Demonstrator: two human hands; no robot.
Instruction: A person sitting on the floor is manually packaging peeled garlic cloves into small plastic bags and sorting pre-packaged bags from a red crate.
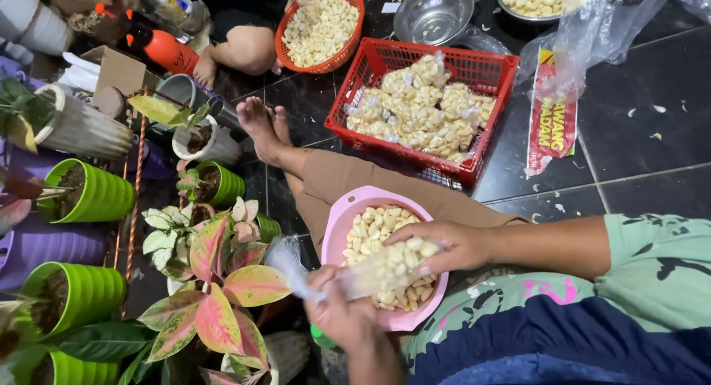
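A clear plastic bag of peeled garlic cloves (pixel 385 266) is held over a pink bowl (pixel 342 216) that rests on my lap and holds more peeled cloves. My right hand (pixel 444 246) cups the full end of the bag from above. My left hand (pixel 339 311) grips the bag's twisted neck, whose loose plastic sticks out to the left. My legs and bare feet (pixel 263 126) stretch out over the dark tiled floor.
A red basket (pixel 495 68) of filled garlic bags sits beyond my knee. Behind it are an orange basket (pixel 354 31) of cloves, a metal colander (pixel 433 13) and another person's legs (pixel 244 48). Potted plants (pixel 222 281) crowd the left. A printed plastic bag (pixel 552 126) lies to the right.
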